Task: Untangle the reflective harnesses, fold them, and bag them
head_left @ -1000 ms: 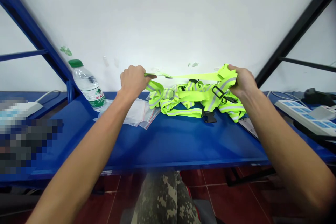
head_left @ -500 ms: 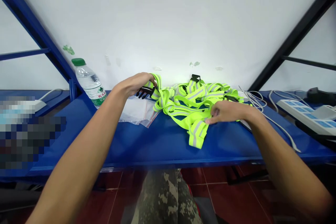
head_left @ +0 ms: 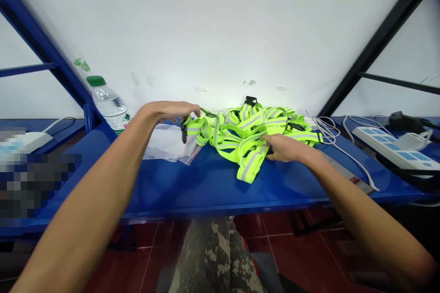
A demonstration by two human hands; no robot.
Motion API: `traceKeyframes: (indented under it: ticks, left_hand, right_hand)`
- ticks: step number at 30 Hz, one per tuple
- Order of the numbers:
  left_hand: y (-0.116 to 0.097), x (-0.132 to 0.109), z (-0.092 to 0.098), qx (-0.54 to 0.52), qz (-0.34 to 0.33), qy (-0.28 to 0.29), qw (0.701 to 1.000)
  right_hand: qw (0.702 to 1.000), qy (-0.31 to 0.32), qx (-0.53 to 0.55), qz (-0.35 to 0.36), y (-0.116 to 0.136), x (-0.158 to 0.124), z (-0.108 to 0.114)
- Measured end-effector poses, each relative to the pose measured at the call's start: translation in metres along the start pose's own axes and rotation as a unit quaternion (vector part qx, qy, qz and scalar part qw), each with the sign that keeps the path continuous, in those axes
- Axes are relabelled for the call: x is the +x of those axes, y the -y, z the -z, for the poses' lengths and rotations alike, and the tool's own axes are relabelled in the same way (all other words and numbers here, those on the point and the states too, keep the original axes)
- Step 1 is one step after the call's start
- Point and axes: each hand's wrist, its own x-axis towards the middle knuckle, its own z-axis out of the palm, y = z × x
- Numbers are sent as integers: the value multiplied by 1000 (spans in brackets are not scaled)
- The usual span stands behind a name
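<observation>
The neon yellow-green straps (head_left: 252, 123), with a silver-grey stripe running along their length, lay in a loose, tangled heap on the blue table (head_left: 206, 187) near the white wall (head_left: 192, 32), their loops crossing one another so that single lengths were hard to tell apart. A black buckle (head_left: 251, 100) stuck up at the back of the heap, and a black fitting (head_left: 184, 132) (somewhat blurred) hung at its left end. At the front, one folded length (head_left: 248, 170) jutted out toward the table's near edge, its stripe facing up.
</observation>
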Motion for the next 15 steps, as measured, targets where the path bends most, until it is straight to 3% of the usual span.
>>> traceKeyframes:
  ticks: [3,6,8,11,13,15]
  left_hand:
    - [-1,3,10,29,44,9,999]
    - [0,4,10,-30,-23,-39,999]
    - [2,5,7,-105,-75,-100,987]
    - [5,10,5,-195,-88,-223,951]
    - [8,15,8,-225,-45,-276,933]
    - [13,22,12,-246,12,-309,919]
  right_hand:
    - [999,-32,-20,-16,0,-2,-1]
    - [995,-55,75,-26,-5,-6,8]
    - [979,-71,185,-44,-14,-10,20]
    - [915,-97,387,-62,-33,-17,36]
    - [862,-103,494,-58,-45,-19,41]
    - [835,-99,536,-75,-51,-18,38]
